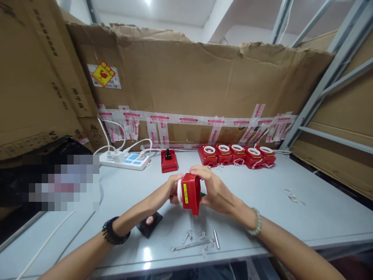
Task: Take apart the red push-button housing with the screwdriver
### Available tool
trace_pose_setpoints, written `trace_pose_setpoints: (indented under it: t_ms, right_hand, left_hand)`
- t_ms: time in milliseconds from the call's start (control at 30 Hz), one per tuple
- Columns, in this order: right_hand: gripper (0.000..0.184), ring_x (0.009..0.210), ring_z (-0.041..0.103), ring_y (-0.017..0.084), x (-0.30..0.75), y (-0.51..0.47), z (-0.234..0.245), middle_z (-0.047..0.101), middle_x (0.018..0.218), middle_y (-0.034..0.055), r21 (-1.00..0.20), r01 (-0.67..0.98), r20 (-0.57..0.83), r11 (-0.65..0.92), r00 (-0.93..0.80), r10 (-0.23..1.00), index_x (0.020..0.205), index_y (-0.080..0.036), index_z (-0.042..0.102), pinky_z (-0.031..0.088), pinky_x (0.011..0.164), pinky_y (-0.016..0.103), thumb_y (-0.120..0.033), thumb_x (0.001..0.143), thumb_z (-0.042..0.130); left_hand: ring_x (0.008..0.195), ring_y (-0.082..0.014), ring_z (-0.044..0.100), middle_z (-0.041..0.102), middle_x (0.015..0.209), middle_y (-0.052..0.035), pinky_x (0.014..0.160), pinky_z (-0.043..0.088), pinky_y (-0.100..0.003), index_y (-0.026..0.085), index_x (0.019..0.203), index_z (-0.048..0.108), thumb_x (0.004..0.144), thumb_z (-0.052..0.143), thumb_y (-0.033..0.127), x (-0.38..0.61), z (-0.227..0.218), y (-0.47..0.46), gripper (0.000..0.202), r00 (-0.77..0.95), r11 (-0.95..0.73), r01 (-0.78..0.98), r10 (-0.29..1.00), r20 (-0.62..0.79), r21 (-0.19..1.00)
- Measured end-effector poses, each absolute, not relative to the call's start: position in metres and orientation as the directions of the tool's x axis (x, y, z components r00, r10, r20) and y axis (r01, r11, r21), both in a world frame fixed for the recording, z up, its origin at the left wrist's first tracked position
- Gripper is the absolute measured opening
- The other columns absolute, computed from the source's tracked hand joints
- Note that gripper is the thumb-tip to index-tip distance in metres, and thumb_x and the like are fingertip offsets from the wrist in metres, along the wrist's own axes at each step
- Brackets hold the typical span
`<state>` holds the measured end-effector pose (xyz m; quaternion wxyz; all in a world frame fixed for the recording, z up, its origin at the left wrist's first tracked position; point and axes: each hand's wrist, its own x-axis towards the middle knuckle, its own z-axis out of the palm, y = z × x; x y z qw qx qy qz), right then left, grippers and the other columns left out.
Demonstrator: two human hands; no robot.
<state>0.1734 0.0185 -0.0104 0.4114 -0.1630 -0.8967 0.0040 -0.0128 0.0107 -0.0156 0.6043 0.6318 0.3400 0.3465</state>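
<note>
Between both hands, a red plastic housing (190,192) is held above the table, tilted on its side. It has a yellow label and a white ring (180,191) facing left. My left hand (173,189) grips the ring side, with its lower fingers partly hidden. My right hand (214,189) closes around the flat back edge, and a bit of green shows beside its fingers. Under my left forearm lies a black square plate (145,228) with a red-and-white round part. Nearer the front edge are a metal T-handle tool (216,239) and several loose screws (188,236).
A red base with a black part (169,163) lies behind the hands. Several red housings with white rings (224,155) stand in a row at the back right. A white power strip (125,161) with cables sits back left. Cardboard (189,77) walls the rear.
</note>
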Motion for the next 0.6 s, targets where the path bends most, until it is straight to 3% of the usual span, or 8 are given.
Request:
trace_pose_setpoints:
  t_ms: [67, 133, 167, 233, 300, 367, 467, 600]
  right_hand:
    - [0.072, 0.112, 0.051, 0.024, 0.173, 0.019, -0.011, 0.052, 0.119, 0.0123, -0.127, 0.275, 0.731, 0.953, -0.624, 0.278, 0.131, -0.027, 0.022, 0.046, 0.091, 0.044, -0.032, 0.075, 0.066]
    - [0.071, 0.11, 0.052, 0.025, 0.173, 0.019, -0.011, 0.052, 0.117, 0.0124, -0.152, 0.305, 0.736, 0.94, -0.6, 0.313, 0.13, -0.026, 0.023, 0.047, 0.089, 0.043, -0.03, 0.074, 0.067]
    - [0.07, 0.107, 0.054, 0.025, 0.173, 0.02, -0.012, 0.052, 0.116, 0.0125, -0.18, 0.334, 0.743, 0.925, -0.57, 0.35, 0.128, -0.024, 0.025, 0.048, 0.087, 0.043, -0.029, 0.073, 0.067]
    - [0.07, 0.101, 0.057, 0.025, 0.174, 0.021, -0.012, 0.052, 0.113, 0.0123, -0.261, 0.397, 0.747, 0.88, -0.494, 0.445, 0.125, -0.023, 0.027, 0.05, 0.082, 0.041, -0.028, 0.069, 0.069]
    - [0.071, 0.097, 0.058, 0.024, 0.175, 0.021, -0.012, 0.052, 0.111, 0.012, -0.355, 0.436, 0.734, 0.827, -0.418, 0.535, 0.122, -0.022, 0.029, 0.051, 0.079, 0.041, -0.03, 0.066, 0.072]
    - [0.073, 0.095, 0.058, 0.024, 0.175, 0.02, -0.012, 0.053, 0.109, 0.0114, -0.435, 0.436, 0.71, 0.788, -0.372, 0.598, 0.12, -0.021, 0.03, 0.051, 0.079, 0.041, -0.032, 0.064, 0.075]
    - [0.074, 0.092, 0.059, 0.023, 0.174, 0.018, -0.01, 0.056, 0.105, 0.0097, -0.525, 0.384, 0.666, 0.759, -0.37, 0.648, 0.118, -0.021, 0.03, 0.051, 0.078, 0.039, -0.033, 0.062, 0.076]
    - [0.075, 0.089, 0.06, 0.022, 0.173, 0.015, -0.009, 0.056, 0.104, 0.0095, -0.554, 0.339, 0.629, 0.76, -0.427, 0.649, 0.118, -0.021, 0.029, 0.051, 0.076, 0.038, -0.036, 0.061, 0.077]
  left_hand:
    - [0.04, -0.0092, 0.028, 0.036, 0.045, 0.0045, 0.042, 0.023, -0.022, 0.019, 0.055, 0.041, 0.084, 0.025, 0.067, -0.015, -0.015, 0.011, 0.058, 0.535, 0.037, 0.091, 0.841, -0.08, 0.995]
    - [0.041, -0.0113, 0.035, 0.042, 0.045, 0.0019, 0.044, 0.029, -0.024, 0.018, 0.056, 0.047, 0.087, 0.016, 0.065, -0.019, -0.012, 0.011, 0.065, 0.53, -0.019, 0.169, 0.845, -0.075, 0.985]
    - [0.046, -0.013, 0.041, 0.048, 0.051, -0.0003, 0.047, 0.033, -0.025, 0.016, 0.061, 0.052, 0.089, 0.015, 0.064, -0.021, -0.01, 0.011, 0.066, 0.509, -0.095, 0.178, 0.86, -0.009, 0.979]
    - [0.068, -0.0173, 0.053, 0.06, 0.079, -0.0057, 0.059, 0.041, -0.027, 0.016, 0.087, 0.057, 0.09, 0.026, 0.06, -0.024, -0.006, 0.01, 0.054, 0.459, -0.286, 0.137, 0.867, 0.195, 0.948]
    - [0.095, -0.0209, 0.052, 0.054, 0.113, -0.0091, 0.073, 0.044, -0.03, 0.02, 0.115, 0.047, 0.086, 0.048, 0.052, -0.026, -0.002, 0.007, 0.043, 0.457, -0.439, 0.081, 0.814, 0.358, 0.895]
    - [0.108, -0.0225, 0.048, 0.044, 0.126, -0.0099, 0.083, 0.043, -0.032, 0.025, 0.126, 0.035, 0.081, 0.062, 0.039, -0.026, 0.0, 0.005, 0.053, 0.498, -0.516, 0.078, 0.761, 0.415, 0.853]
    - [0.109, -0.0224, 0.047, 0.047, 0.123, -0.0085, 0.086, 0.04, -0.034, 0.027, 0.125, 0.036, 0.081, 0.063, 0.027, -0.026, 0.0, 0.003, 0.052, 0.49, -0.567, 0.149, 0.754, 0.437, 0.81]
    - [0.106, -0.0223, 0.048, 0.049, 0.115, -0.0072, 0.083, 0.04, -0.032, 0.023, 0.115, 0.043, 0.08, 0.063, 0.028, -0.026, -0.003, 0.005, 0.041, 0.463, -0.558, 0.186, 0.776, 0.429, 0.809]
